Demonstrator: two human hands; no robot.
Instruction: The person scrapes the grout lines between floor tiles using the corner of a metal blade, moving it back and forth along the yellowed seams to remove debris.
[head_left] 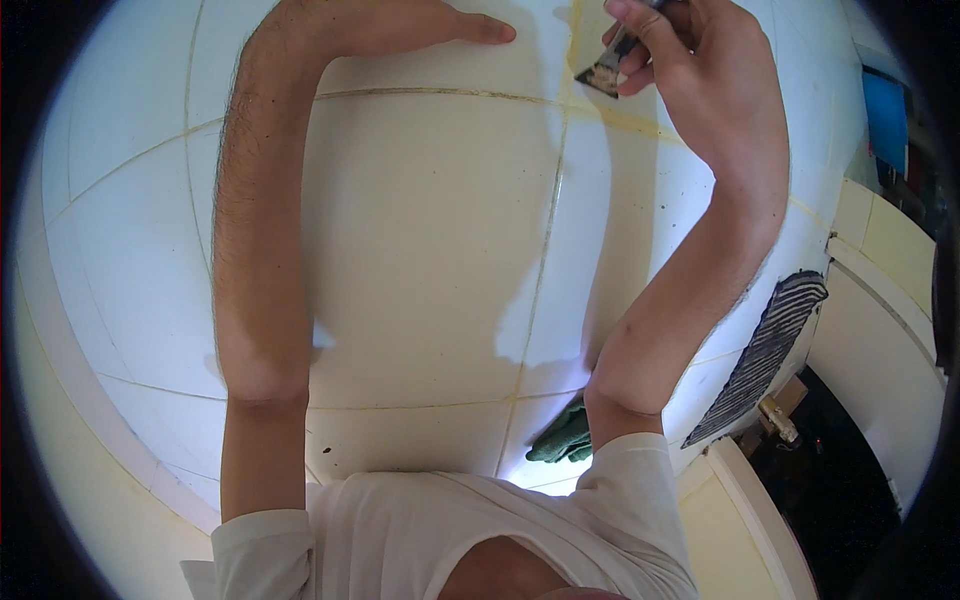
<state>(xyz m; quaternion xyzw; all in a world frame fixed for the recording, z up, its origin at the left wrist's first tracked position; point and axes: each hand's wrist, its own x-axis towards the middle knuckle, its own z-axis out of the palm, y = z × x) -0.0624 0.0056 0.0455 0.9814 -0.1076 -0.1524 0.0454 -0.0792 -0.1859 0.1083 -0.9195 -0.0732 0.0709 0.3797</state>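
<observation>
My right hand point(700, 75) grips a scraper point(601, 78) with a dark handle and a flat blade with pale residue on it. The blade points down and left, beside the crossing of two yellowish grout lines point(566, 103) on the white tile floor point(430, 230). Whether the blade edge touches the tile, I cannot tell. At the top edge, my left hand point(420, 28) rests on the tile to the left of the scraper, its thumb stretched to the right. The picture's edge cuts off most of its other fingers.
Small dark specks lie on the tile beneath my right forearm. A dark green cloth point(565, 435) sits by my right elbow. Farther right are a striped dark mat point(760, 355), a doorway with a pale frame point(885, 290) and a blue object point(886, 122).
</observation>
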